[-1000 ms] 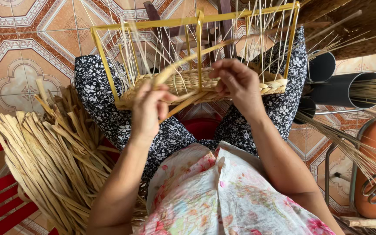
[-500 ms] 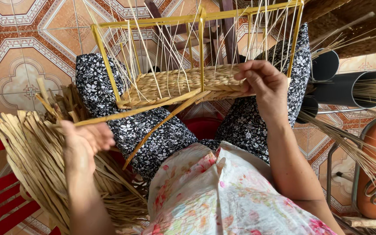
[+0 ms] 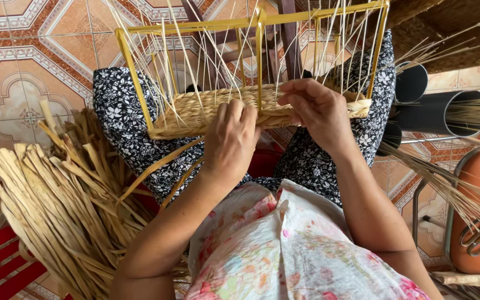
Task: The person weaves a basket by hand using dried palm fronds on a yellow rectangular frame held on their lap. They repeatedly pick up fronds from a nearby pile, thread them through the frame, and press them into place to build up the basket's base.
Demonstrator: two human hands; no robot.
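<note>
My view: the left hand (image 3: pixel 230 141), off at the straw bundle half a second ago, is back on the basket.

Its fingers curl shut over the woven basket base (image 3: pixel 195 111), which lies on the lap inside a yellow wire frame (image 3: pixel 134 72), thin reeds standing up from the weave. The right hand (image 3: pixel 319 111) pinches the weave near the frame's middle post. A bundle of flat straw strips (image 3: pixel 51 205) rests at the left; patterned floor tiles (image 3: pixel 23 83) lie beneath, black tubes (image 3: pixel 445 111) at the right.
</note>
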